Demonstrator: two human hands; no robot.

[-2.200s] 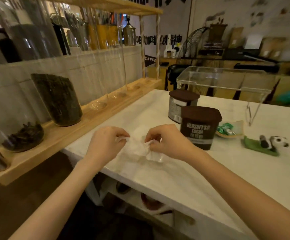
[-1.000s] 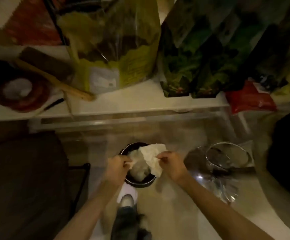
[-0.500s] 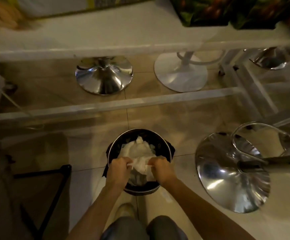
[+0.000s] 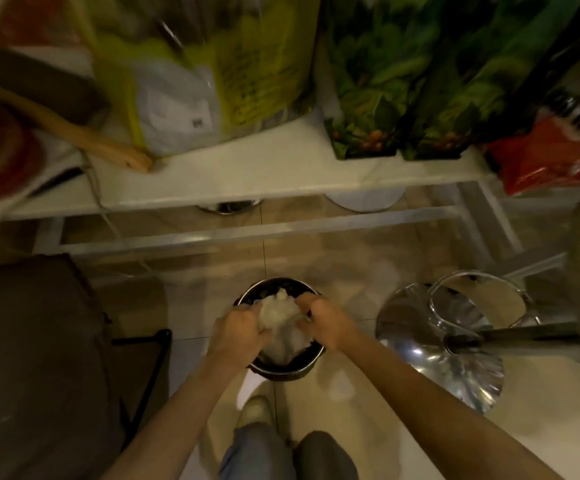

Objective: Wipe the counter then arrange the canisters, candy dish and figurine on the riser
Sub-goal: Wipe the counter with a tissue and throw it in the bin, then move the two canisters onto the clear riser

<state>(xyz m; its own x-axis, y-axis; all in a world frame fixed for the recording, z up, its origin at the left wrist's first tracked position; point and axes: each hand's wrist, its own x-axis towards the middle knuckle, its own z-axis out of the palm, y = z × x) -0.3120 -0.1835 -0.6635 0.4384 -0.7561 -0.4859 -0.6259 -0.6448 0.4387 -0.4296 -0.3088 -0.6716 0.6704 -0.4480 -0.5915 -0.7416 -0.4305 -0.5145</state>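
I look straight down at the floor below the counter. A crumpled white paper towel lies over the mouth of a small round dark waste bin. My left hand grips the towel's left side and my right hand grips its right side, both just above the bin. The canisters, candy dish, figurine and riser are out of view.
A white lower shelf carries a yellow bag, green leaf-print bags, a red packet and a wooden handle. A chrome stool base stands right of the bin. A dark chair is at left.
I turned from the counter, where both hands bunched the towel, down to the floor bin. The towel has been lowered into the bin's mouth, with both hands still on it.
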